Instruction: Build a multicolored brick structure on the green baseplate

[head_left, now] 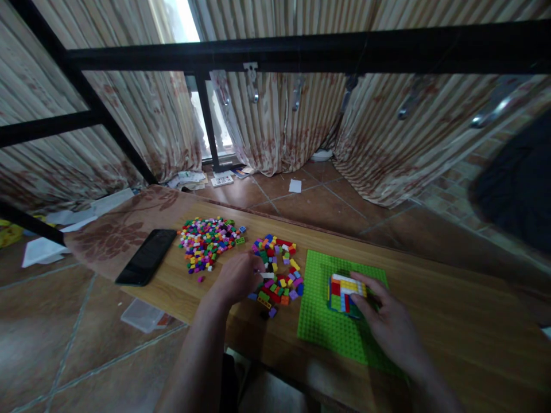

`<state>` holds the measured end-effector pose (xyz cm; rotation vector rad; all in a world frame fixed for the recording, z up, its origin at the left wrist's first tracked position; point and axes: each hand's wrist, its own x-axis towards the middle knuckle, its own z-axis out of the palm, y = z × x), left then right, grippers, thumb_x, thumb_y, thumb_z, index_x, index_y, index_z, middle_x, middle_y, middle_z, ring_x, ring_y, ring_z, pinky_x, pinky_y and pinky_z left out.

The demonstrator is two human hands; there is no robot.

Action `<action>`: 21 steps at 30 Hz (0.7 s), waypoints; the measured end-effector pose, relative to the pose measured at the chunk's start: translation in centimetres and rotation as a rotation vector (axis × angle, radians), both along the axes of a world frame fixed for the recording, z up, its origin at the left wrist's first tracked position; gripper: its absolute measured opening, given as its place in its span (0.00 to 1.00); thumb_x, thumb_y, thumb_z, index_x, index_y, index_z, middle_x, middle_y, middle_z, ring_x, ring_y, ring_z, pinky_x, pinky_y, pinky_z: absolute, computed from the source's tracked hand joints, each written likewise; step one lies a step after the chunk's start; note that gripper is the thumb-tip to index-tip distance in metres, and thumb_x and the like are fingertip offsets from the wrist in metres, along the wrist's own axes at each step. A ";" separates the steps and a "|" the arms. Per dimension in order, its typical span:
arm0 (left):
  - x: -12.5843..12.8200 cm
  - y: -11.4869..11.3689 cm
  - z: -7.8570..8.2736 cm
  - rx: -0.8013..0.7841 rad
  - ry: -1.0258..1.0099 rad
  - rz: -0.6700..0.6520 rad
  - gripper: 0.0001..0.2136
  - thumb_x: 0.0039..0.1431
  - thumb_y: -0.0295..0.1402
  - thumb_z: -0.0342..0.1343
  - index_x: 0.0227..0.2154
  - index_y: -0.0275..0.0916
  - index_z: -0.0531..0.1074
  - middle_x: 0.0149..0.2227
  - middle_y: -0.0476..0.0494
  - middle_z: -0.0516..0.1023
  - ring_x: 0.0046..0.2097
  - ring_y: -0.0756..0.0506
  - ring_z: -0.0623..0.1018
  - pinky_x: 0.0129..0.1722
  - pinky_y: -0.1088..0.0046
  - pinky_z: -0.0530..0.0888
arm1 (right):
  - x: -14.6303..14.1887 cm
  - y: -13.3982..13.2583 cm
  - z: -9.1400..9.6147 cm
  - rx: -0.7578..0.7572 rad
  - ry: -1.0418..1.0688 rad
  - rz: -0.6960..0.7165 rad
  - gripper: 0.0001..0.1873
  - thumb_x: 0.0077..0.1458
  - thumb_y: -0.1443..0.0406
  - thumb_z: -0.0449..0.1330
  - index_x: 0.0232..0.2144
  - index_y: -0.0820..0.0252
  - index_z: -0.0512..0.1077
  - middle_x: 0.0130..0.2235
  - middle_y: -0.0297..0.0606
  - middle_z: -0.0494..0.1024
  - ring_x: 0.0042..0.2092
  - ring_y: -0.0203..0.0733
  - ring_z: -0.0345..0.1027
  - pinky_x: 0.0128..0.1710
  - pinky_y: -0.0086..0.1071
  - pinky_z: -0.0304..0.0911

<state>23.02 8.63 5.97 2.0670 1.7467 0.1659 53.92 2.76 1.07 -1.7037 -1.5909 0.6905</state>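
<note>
A green baseplate (327,327) lies on the wooden table (451,310). A small multicoloured brick build (343,289) stands on it. My right hand (387,321) rests against the build's right side, fingers curled on it. My left hand (236,278) reaches into a loose pile of larger coloured bricks (279,269), fingers closed in a pinch; what they hold is hidden. A second pile of tiny coloured bricks (206,241) lies further left.
A black phone (146,256) lies at the table's left end on a floral cloth (120,229). A black metal frame (275,54) crosses overhead. Curtains hang behind, papers lie scattered on the tiled floor, and a clear plastic box (142,314) sits under the table.
</note>
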 end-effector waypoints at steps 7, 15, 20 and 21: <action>0.1 0.2 0.0 0.121 -0.187 0.009 0.04 0.54 0.28 0.55 0.29 0.38 0.74 0.32 0.45 0.76 0.33 0.47 0.74 0.33 0.73 0.65 | -0.2 0.1 0.1 0.027 0.020 0.007 0.22 0.56 0.53 0.55 0.51 0.52 0.72 0.54 0.41 0.75 0.53 0.50 0.69 0.56 0.48 0.62; 5.1 -0.7 -1.3 0.049 -0.729 -0.067 0.03 0.57 0.31 0.55 0.31 0.38 0.71 0.27 0.50 0.75 0.29 0.50 0.73 0.29 0.77 0.66 | -0.6 0.2 0.2 0.062 0.040 0.028 0.20 0.57 0.56 0.56 0.50 0.54 0.72 0.53 0.42 0.75 0.53 0.48 0.68 0.57 0.46 0.61; 9.0 -1.6 -2.1 0.030 -0.790 0.006 0.01 0.53 0.26 0.57 0.28 0.38 0.70 0.25 0.52 0.73 0.28 0.51 0.72 0.29 0.78 0.66 | -0.6 0.2 0.2 0.090 0.032 0.047 0.18 0.58 0.58 0.55 0.49 0.55 0.73 0.52 0.43 0.75 0.54 0.48 0.68 0.57 0.46 0.60; 9.4 -1.7 -2.2 0.030 -0.782 0.013 0.02 0.52 0.26 0.57 0.27 0.37 0.71 0.25 0.52 0.73 0.28 0.51 0.72 0.29 0.78 0.66 | -0.6 0.2 0.2 0.091 0.027 0.051 0.18 0.58 0.58 0.55 0.49 0.55 0.72 0.52 0.43 0.75 0.54 0.48 0.68 0.57 0.46 0.61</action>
